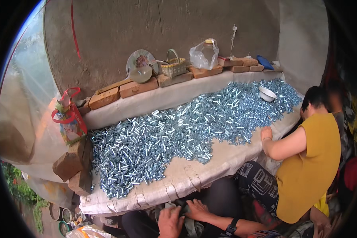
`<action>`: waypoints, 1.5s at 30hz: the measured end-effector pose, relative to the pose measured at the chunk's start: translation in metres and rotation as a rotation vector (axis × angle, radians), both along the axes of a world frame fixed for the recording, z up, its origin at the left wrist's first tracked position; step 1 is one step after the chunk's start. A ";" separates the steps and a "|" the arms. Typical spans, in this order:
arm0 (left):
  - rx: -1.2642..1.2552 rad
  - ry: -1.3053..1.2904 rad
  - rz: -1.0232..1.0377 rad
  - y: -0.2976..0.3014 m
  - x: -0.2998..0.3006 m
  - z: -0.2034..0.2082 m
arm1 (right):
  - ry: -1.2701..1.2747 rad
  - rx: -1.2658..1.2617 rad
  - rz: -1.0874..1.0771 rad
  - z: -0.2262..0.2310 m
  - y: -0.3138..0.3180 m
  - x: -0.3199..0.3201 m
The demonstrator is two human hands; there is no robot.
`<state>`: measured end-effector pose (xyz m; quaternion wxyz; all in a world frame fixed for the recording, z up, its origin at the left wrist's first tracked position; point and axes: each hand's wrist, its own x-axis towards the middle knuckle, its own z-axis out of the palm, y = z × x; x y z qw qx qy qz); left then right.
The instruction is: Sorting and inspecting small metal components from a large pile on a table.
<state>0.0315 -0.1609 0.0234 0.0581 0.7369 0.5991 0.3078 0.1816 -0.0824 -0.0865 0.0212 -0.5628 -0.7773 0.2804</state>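
Low in the view, over my dark-trousered lap, both hands are close together at a crumpled grey-green cloth. My left hand has its fingers bent and closed at the cloth's left side. Just right of it, my right hand grips the cloth with curled fingers; a dark watch is on that wrist. Parts of the fingertips are hidden. Beyond my hands, a large pile of small shiny metal sleeves and bolts covers much of a pale, cloth-covered platform.
A white bowl rests on the pile. At right, a person in a mustard top leans over the platform, one hand at its edge. Bricks along the back carry a small basket. A printed bag stands at left.
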 end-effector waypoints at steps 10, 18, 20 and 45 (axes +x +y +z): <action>-0.505 0.247 0.207 0.002 -0.044 -0.100 | -0.246 -0.264 0.313 0.010 0.004 -0.012; -0.829 0.334 0.243 0.003 -0.061 -0.125 | -0.326 -0.520 0.477 -0.019 -0.005 -0.017; -0.907 0.376 0.170 0.009 -0.055 -0.131 | -0.099 -0.426 0.368 -0.028 -0.005 -0.006; -0.767 -1.423 0.433 0.025 -0.088 -0.158 | 0.225 -0.470 0.160 -0.033 0.003 0.006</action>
